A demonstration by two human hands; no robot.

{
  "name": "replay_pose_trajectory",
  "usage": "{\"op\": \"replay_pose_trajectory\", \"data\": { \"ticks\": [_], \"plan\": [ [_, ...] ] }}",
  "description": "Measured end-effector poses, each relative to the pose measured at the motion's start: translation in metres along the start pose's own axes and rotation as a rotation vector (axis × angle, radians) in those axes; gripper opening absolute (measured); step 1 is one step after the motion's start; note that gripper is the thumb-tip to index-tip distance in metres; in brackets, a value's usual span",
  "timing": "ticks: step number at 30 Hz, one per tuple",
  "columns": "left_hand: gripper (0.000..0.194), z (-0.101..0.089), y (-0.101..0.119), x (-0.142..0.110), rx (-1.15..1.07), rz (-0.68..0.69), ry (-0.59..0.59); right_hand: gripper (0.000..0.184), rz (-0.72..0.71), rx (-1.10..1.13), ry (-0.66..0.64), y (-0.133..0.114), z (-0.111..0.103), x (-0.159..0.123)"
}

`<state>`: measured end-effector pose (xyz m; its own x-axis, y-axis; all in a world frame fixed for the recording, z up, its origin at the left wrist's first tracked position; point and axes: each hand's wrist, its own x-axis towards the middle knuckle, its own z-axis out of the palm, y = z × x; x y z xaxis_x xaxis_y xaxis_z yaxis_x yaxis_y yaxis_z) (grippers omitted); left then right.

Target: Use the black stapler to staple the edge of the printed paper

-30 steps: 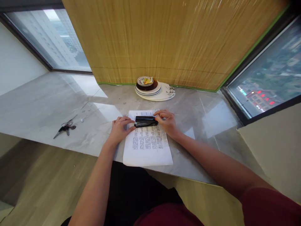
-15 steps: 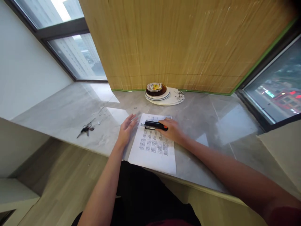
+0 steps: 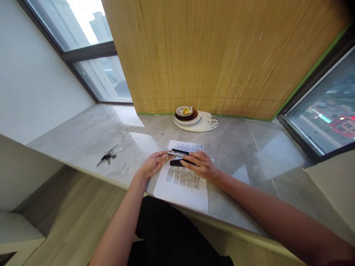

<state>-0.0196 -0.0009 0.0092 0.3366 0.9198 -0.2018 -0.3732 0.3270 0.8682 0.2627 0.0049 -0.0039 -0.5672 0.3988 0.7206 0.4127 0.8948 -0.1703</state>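
Observation:
A black stapler [image 3: 177,163] is spread apart above the printed paper [image 3: 181,197], its silvery metal rail [image 3: 176,154] showing between two black parts. My right hand [image 3: 202,165] is closed round the stapler's right end, fingers over the rail and the black parts. The fingertips of my left hand [image 3: 152,165] pinch the rail's left end. Whether a strip of staples sits in the rail is too small to tell. Part of the paper's print is hidden beneath the stapler and my right hand.
On the grey marble ledge [image 3: 235,201] lies a bunch of keys [image 3: 107,157] to the left. Stacked plates [image 3: 177,120] and a white oval board [image 3: 209,122] stand by the bamboo blind [image 3: 222,62]. Windows flank the ledge; its front edge is near my body.
The stapler was closed in my right hand and is now spread apart. My left hand has moved from open beside the paper to pinching the rail's end. The view has tilted up slightly.

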Motion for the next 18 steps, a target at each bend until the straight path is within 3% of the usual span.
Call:
{"op": "replay_pose_trajectory", "data": {
  "ticks": [3,6,10,14,18],
  "plan": [
    [0.03,-0.003,0.0,0.0,-0.016,-0.024,-0.007,0.027,0.11,0.012,0.114,0.002,0.002,0.005],
    [0.027,-0.006,0.0,0.0,-0.058,-0.042,0.009,0.019,0.373,0.052,0.262,0.007,0.003,0.012],
    [0.025,-0.007,0.0,-0.001,-0.085,-0.04,0.035,0.022,0.646,0.18,0.224,0.017,0.005,0.016],
    [0.022,-0.006,-0.002,0.0,0.027,-0.001,0.087,0.025,0.668,0.269,0.134,0.023,0.01,0.015],
    [0.039,0.005,0.003,-0.005,0.258,0.138,0.079,0.025,0.526,0.175,0.254,0.012,0.006,0.015]
  ]
}}
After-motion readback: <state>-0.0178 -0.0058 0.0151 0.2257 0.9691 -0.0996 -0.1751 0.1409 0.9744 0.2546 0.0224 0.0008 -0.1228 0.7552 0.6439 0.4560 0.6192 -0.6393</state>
